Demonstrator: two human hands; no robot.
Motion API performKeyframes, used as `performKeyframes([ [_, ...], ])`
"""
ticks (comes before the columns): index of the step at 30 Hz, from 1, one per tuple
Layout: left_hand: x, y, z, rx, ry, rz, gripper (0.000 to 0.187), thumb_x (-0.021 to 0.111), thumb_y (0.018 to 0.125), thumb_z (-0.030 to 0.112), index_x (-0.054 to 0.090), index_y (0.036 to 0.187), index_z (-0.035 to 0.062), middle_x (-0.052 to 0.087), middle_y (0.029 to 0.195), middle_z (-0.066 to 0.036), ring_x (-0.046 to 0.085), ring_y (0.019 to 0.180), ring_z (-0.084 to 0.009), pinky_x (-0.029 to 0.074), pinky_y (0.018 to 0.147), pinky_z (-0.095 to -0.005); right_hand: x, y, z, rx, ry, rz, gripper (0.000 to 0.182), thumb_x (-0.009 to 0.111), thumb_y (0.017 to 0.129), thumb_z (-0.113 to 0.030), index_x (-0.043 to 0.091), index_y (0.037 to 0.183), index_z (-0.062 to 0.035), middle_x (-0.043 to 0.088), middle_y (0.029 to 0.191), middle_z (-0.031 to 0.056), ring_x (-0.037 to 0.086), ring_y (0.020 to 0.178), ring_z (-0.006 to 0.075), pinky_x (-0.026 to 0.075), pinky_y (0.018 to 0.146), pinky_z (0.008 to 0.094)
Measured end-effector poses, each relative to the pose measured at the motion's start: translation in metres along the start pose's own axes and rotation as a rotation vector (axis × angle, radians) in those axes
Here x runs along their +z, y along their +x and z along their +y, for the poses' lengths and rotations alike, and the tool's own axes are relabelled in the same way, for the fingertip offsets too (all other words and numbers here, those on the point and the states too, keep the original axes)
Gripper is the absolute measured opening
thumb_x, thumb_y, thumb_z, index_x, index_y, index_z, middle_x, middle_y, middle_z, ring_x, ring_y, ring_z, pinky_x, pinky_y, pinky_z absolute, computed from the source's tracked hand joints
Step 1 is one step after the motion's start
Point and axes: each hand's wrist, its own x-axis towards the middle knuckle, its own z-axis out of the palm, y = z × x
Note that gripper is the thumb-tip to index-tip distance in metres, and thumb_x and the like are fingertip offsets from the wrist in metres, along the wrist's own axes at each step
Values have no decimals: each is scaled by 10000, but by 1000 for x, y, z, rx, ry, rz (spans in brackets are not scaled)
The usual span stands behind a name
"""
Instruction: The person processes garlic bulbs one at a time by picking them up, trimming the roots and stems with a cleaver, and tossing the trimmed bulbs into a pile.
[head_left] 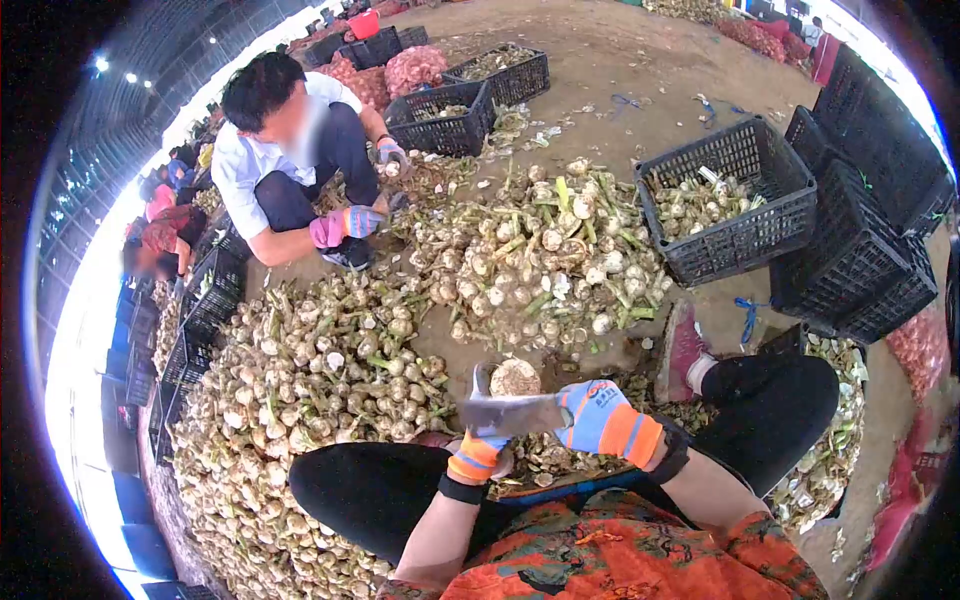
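Note:
My right hand (598,420), in a blue and orange glove, is wrapped round the handle end of a broad metal blade (512,415). The blade reaches left across my left hand (480,452), gloved the same way. My left fingers are bent behind the blade, and whatever they hold is hidden. Just beyond the blade stands a round block with a pale, rough top (515,378). A heap of garlic bulbs with stalks (545,255) lies in front of me, and a larger garlic pile (300,390) spreads to my left.
A co-worker (290,160) in patterned gloves squats at the front left. A black crate (735,215) holding garlic stands at the right, beside stacked black crates (850,250). Further crates (440,125) and red net sacks (415,70) are at the back. My bent legs flank the block.

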Motion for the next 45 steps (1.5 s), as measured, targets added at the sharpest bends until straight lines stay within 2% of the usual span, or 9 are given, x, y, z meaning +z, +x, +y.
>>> performKeyframes([
  [2, 40, -18, 23, -252, -534, -123, 472, 404, 884, 441, 431, 1201, 91, 518, 1160, -130, 526, 1027, -296, 421, 909, -416, 6, 0, 0, 4, -39, 4, 397, 586, 667, -377, 602, 916, -68, 614, 904, 141, 599, 835, 305, 474, 721, 394],
  [9, 52, -26, 11, 126, 70, 48, 418, 409, 895, 425, 508, 1066, 56, 579, 1028, -101, 558, 911, -244, 454, 842, -394, 4, 7, -3, 12, -97, -45, 381, 585, 652, -347, 615, 914, -72, 619, 860, 149, 602, 816, 303, 476, 708, 397],
  [13, 56, -24, 20, -198, -482, 3, 346, 435, 898, 347, 462, 1096, 64, 565, 1033, -84, 556, 920, -227, 474, 803, -365, 13, 13, 0, -1, -106, -65, 390, 586, 644, -348, 621, 922, -76, 624, 853, 151, 606, 807, 304, 479, 711, 389],
  [19, 30, -13, -4, 176, 433, 108, 324, 420, 896, 367, 478, 1042, 83, 571, 940, -71, 563, 868, -209, 483, 759, -370, 27, 28, 8, 47, -110, -131, 420, 598, 628, -374, 625, 926, -80, 627, 878, 140, 600, 837, 306, 474, 734, 393],
  [25, 37, -17, 6, -75, -354, 21, 283, 426, 896, 327, 483, 1027, 82, 581, 906, -83, 574, 827, -203, 487, 748, -378, 49, 36, 17, 46, -78, -118, 417, 595, 629, -377, 622, 913, -73, 622, 891, 151, 594, 855, 312, 469, 744, 401],
  [30, 55, -36, 22, 442, 1223, 192, 507, 706, 648, 194, 467, 1071, 49, 589, 942, -114, 585, 843, -229, 472, 789, -363, 83, 58, 59, 194, 94, 62, 412, 609, 629, -374, 633, 895, -59, 620, 910, 190, 595, 833, 330, 479, 732, 407],
  [36, 63, -37, 34, 336, 380, 199, 756, 771, 539, 42, 371, 1180, 54, 507, 1088, -115, 524, 963, -188, 476, 820, -362, 62, 67, 101, 499, 390, 544, 380, 651, 662, -369, 638, 820, -23, 634, 821, 171, 607, 722, 314, 483, 654, 366],
  [42, 38, -27, 30, 494, 198, 233, 363, 590, 751, -68, 507, 1090, 32, 571, 1006, -88, 582, 880, -207, 512, 784, -326, 154, 93, 80, -112, 1420, 414, 106, 626, 729, -107, 616, 769, -9, 612, 676, 50, 571, 621, 145, 461, 571, 295],
  [45, 42, -27, 40, 317, -96, 212, 198, 554, 822, 111, 536, 1007, 41, 580, 985, -114, 575, 906, -257, 496, 825, -391, 80, 48, 23, -214, 915, 456, 166, 634, 730, -136, 616, 831, -6, 617, 701, 78, 568, 630, 179, 462, 579, 307],
])
